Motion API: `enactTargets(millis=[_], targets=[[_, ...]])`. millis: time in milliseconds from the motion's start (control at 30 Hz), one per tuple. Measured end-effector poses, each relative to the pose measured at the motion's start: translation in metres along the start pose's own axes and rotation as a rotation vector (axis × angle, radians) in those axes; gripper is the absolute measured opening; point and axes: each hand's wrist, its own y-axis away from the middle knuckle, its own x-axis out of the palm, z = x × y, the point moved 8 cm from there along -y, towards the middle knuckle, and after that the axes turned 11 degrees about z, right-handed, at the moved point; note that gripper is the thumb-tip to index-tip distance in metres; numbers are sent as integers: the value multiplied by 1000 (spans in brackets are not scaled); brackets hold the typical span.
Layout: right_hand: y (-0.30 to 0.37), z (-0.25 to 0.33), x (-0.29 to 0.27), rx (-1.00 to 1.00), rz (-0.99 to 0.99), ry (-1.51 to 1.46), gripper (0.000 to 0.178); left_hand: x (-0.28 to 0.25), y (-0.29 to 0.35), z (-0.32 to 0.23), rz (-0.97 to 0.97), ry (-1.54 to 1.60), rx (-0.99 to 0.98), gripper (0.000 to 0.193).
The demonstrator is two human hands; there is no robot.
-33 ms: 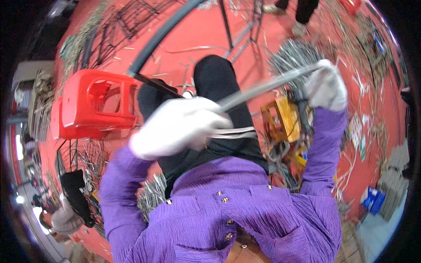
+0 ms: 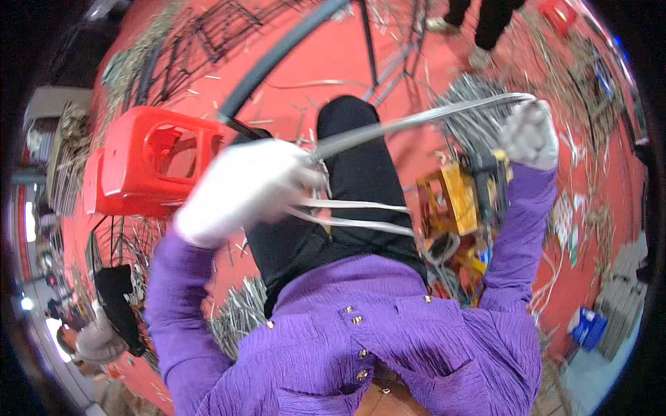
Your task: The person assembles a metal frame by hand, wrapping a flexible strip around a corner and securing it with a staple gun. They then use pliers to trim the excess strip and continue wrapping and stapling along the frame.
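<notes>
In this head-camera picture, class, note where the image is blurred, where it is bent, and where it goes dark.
Head view: the left hand in its white glove is smeared by motion blur, as is the bundle of grey rods it grips; the right hand looks sharper; the fisheye lens curves the red floor and the black hose toward the rim; the corners fall to black.

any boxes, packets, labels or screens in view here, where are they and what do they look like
Blue box: on the red floor at the lower right, beyond the right elbow; small, squarish, blue with a pale patch.
Printed sheets or packets: on the floor just right of the right sleeve; flat, white with green; too blurred to tell which.
Yellow boxy thing: below the right hand, beside the knee; may be a machine, not a package.
No screens show.
</notes>
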Motion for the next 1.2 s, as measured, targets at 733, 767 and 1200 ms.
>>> enactTargets(millis=[733,767,1200], targets=[[-130,-155,76,894,54,525,33,-283,8,10,-610,-1466,40,26],[-128,-153,74,864,56,528,32,-319,25,12,-742,-1521,-350,25],[-143,-172,83,743,28,451,30,-235,61,-84,-1233,-1452,43,29]])
